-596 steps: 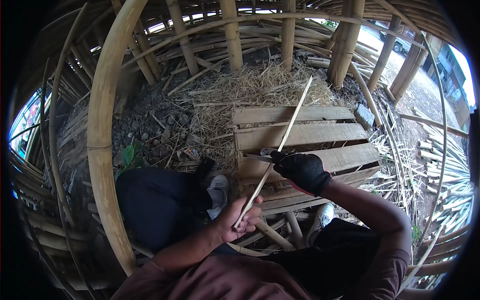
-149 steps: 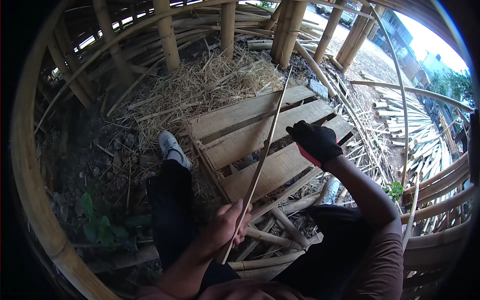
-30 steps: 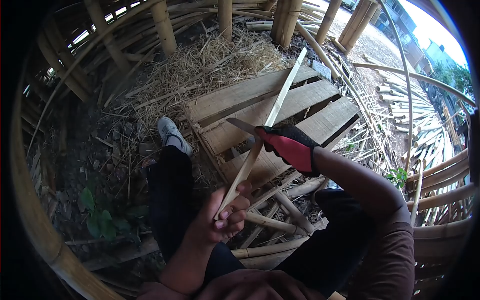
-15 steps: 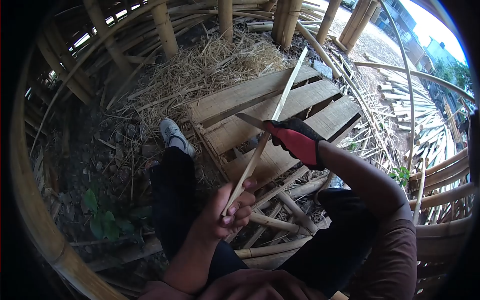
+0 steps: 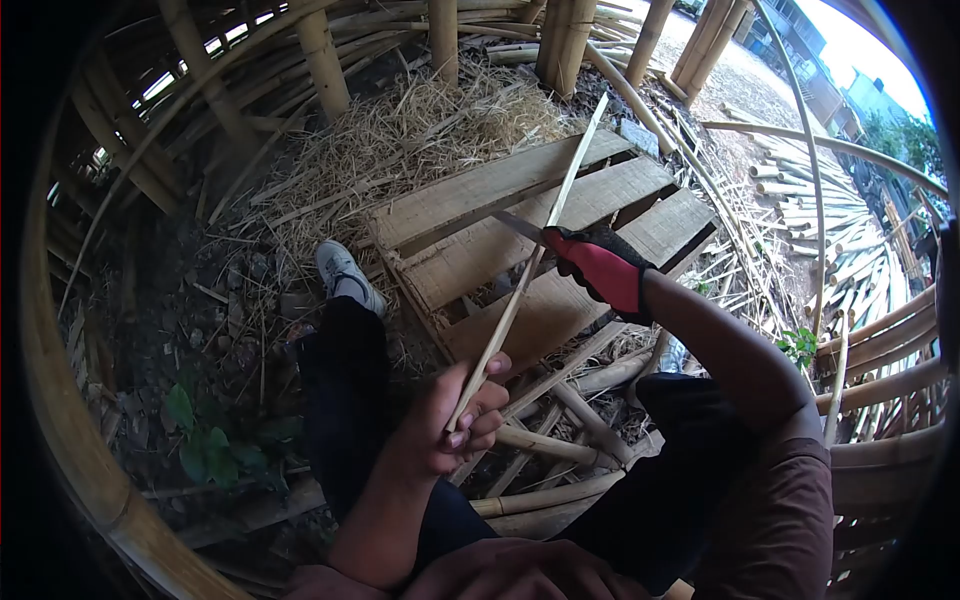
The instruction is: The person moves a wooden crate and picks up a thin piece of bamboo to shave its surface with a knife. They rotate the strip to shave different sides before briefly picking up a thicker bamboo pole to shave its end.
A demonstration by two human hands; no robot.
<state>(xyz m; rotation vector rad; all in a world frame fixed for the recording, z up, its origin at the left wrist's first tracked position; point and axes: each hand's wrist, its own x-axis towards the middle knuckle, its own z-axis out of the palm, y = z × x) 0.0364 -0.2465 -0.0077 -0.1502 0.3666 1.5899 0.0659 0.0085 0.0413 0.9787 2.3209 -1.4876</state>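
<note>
My bare left hand [image 5: 468, 410] is closed around the lower end of a long, thin bamboo strip [image 5: 518, 292]. The strip slants up and away to the right, over a slatted wooden pallet [image 5: 490, 270]. In a red and black glove, my right hand [image 5: 603, 268] is closed on a knife, whose handle is hidden in the fist. The knife's blade [image 5: 520, 227] points to the left and crosses the strip at about its middle. Glove and strip meet there; whether the right fingers also press on the strip, I cannot tell.
Pale shavings [image 5: 420, 140] lie heaped behind the pallet. Bamboo posts [image 5: 445, 45] stand at the back, and a curved bamboo pole [image 5: 85, 440] runs along the left. Cut bamboo poles [image 5: 840, 230] are stacked at the right. My shoe [image 5: 348, 275] rests left of the pallet.
My right hand and the knife have shifted slightly to the right. The strip has turned a little, while my left hand keeps its hold in nearly the same place.
</note>
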